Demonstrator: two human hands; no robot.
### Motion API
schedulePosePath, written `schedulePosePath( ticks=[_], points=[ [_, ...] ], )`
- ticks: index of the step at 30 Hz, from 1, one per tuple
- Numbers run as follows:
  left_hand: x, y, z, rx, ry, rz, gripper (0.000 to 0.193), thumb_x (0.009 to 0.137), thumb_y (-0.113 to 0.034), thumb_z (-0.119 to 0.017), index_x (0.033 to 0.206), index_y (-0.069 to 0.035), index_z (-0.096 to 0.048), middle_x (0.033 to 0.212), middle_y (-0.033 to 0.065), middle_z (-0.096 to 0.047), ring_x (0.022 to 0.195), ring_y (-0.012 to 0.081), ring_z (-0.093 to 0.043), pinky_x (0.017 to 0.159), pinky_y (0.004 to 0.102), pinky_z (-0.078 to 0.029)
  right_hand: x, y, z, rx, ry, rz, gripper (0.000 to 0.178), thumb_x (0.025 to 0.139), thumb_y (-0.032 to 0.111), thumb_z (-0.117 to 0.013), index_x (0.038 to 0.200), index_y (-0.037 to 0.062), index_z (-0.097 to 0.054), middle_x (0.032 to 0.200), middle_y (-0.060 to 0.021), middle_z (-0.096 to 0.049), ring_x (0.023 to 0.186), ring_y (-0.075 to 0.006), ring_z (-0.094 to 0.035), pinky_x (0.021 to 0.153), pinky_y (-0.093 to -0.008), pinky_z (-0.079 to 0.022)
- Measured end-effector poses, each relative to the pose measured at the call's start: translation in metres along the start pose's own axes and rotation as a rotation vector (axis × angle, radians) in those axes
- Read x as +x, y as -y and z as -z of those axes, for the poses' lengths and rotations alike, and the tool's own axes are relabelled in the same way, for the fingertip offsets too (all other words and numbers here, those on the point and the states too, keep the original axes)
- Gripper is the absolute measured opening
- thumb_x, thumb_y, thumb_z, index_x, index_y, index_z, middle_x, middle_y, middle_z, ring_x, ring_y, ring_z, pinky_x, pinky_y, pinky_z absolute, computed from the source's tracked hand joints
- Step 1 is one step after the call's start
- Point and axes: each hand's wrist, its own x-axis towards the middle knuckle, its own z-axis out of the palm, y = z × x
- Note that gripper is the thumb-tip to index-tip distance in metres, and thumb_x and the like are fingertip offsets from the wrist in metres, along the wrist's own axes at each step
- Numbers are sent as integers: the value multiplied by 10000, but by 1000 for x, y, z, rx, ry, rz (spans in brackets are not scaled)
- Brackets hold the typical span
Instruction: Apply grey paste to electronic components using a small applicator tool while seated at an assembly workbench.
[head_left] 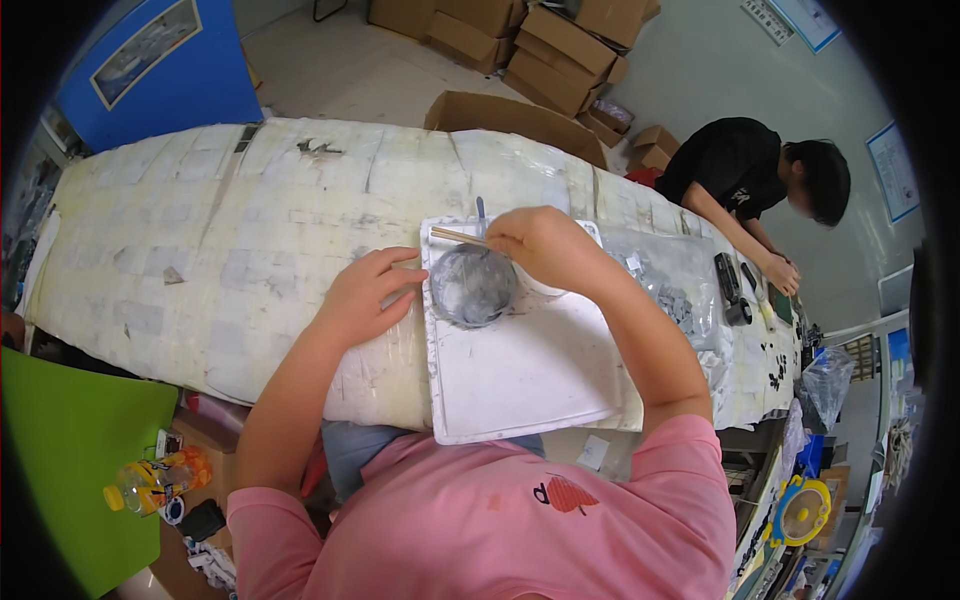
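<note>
A white rectangular tray lies on the table in front of me. In its far left corner sits a round bowl smeared with grey paste. My right hand is closed around a pair of thin wooden chopsticks, their free ends pointing left above the bowl's far rim. A slim blue-grey handle sticks up just beyond the bowl. Part of a white round container shows under my right hand, which hides most of it. My left hand rests at the tray's left edge, fingers apart, holding nothing.
Right of the tray lies a clear plastic bag with small grey pieces. Farther right are black tools and a co-worker bent over the table. Cardboard boxes stand behind the table. A bottle lies at the lower left.
</note>
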Motion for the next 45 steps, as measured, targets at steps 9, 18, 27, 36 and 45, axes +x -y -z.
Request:
schedulePosePath(
  ticks=[9,18,27,36,45],
  points=[
    [1,-1,0,0,-8,-9,235,799,-96,-648,1032,-117,-667,1192,106,-592,988,289,-597,805,373,-500,13,-10,-3,52,14,-68,152,873,132,-598,933,21,-683,807,-154,-655,739,-316,-606,701,-377,-478],
    [1,-1,0,-10,0,2,229,799,-90,-649,1026,-116,-668,1180,104,-594,982,287,-597,800,373,-500,20,-17,-7,80,-40,-125,167,870,134,-617,958,11,-687,834,-151,-675,727,-277,-612,702,-336,-486],
    [1,-1,1,-12,1,5,234,798,-87,-650,1030,-120,-668,1165,99,-597,977,283,-597,797,371,-500,24,-14,-2,151,46,-222,179,851,171,-620,956,53,-704,856,-148,-682,785,-305,-630,724,-376,-488],
    [1,-1,1,-4,-2,-1,235,796,-86,-650,1028,-120,-665,1143,96,-600,957,280,-601,785,368,-501,28,-14,-4,164,85,-199,161,866,135,-628,961,21,-690,782,-112,-668,692,-202,-593,672,-322,-474],
    [1,-2,1,2,-7,-12,231,790,-82,-653,1018,-117,-666,1124,94,-605,943,274,-604,775,364,-501,30,-9,-2,120,135,-186,168,848,152,-640,961,41,-697,838,-111,-683,760,-229,-613,726,-327,-481]
  ],
)
